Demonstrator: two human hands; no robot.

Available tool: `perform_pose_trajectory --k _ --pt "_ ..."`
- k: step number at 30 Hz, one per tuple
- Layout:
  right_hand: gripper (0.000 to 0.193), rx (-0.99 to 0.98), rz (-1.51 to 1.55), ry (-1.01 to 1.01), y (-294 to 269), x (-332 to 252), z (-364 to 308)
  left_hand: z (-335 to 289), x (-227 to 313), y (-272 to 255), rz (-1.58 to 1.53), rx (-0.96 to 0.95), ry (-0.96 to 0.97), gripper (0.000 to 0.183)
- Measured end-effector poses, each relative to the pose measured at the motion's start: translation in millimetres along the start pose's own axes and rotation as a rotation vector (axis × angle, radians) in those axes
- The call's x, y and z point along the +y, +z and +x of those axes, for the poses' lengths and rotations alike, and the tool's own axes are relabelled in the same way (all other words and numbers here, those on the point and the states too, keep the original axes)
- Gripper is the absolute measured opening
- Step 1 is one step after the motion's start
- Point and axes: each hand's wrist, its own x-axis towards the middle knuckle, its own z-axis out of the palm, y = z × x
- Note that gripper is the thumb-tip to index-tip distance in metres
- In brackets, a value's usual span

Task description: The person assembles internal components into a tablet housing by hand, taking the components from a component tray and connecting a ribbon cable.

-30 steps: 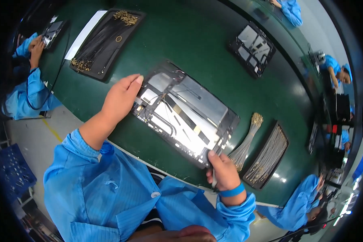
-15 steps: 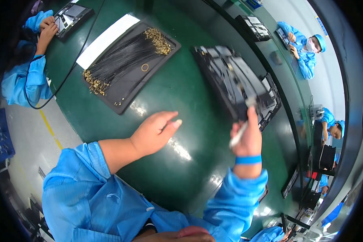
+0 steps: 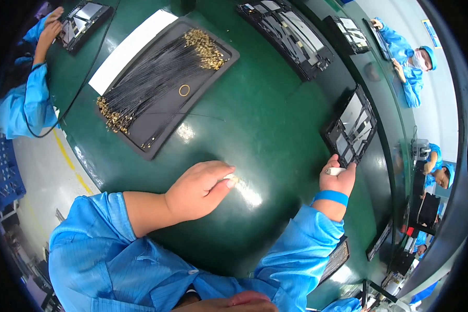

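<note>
I see a smooth, glossy green tabletop (image 3: pixel 275 130) throwing white glare up at me. The tray (image 3: pixel 196 87) looks like matt black plastic, the white sheet (image 3: pixel 132 49) like paper. The thin black cables (image 3: pixel 152 78) end in brassy metal tips. On my right, the open device (image 3: pixel 354 120) mixes black plastic with silvery, metallic-looking panels. Creased cloth makes the blue sleeves (image 3: pixel 291 249).

Counting two hands (image 3: pixel 197 190), one opened device (image 3: pixel 353 122) at the right one, another (image 3: pixel 288 37) ahead between them, two dark trays (image 3: pixel 197 91) (one ahead of the left, one behind the right (image 3: pixel 348 252)), one gold ring (image 3: pixel 184 95).
</note>
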Motion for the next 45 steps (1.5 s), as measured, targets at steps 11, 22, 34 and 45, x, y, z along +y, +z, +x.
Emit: perform_pose_trajectory --k 11,22,34,45 --pt "0.03 -0.046 -0.01 0.058 15.4 -8.4 22.3 -1.5 1.5 2.4 0.041 -0.025 0.025 0.021" --pt "0.039 -0.293 -0.319 0.609 -106.3 87.4 -200.3 -12.8 21.2 12.9 -1.165 -0.161 -0.795 0.04" --pt "0.041 -1.207 -1.278 0.428 -169.3 97.4 -226.1 7.3 25.7 -10.5 0.039 -0.28 -0.355 0.031" --pt "0.043 -1.362 -1.33 0.615 -147.6 85.2 -203.9 45.3 -9.5 -34.4 0.913 -0.017 0.191 0.015"
